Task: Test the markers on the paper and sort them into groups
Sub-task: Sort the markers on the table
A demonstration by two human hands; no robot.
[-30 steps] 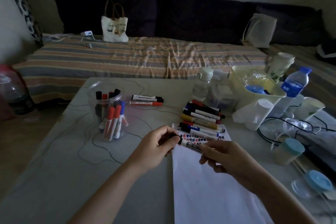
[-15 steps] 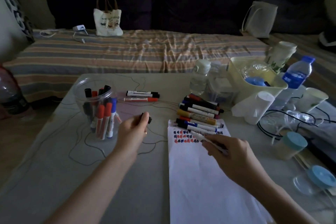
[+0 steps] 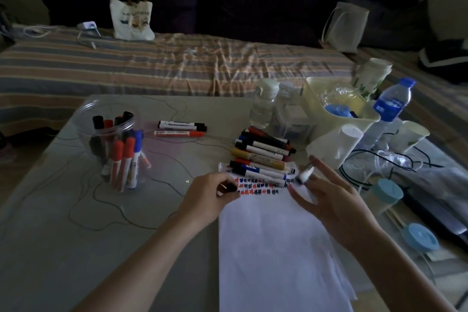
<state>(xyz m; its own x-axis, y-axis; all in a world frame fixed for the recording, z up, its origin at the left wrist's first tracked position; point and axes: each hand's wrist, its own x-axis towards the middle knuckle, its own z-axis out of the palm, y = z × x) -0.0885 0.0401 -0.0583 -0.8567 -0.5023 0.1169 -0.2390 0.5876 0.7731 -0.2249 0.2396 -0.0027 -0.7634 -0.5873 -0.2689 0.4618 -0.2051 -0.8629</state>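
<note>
Now the right hand (image 3: 326,200), fingers half spread, pinches the uncapped marker (image 3: 305,175), tip toward the left hand (image 3: 210,195), which pinches its black cap (image 3: 229,187) just beside.

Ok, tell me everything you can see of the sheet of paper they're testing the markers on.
The paper is a plain white sheet, apparently the top of a small stack, lying flat and lengthwise on the grey table. Its far end carries rows of small red, blue and black test marks; the rest is blank. A pile of markers overlaps the far edge. The left hand, holding a black cap, is at its left edge; the right hand holds an uncapped marker above it.
</note>
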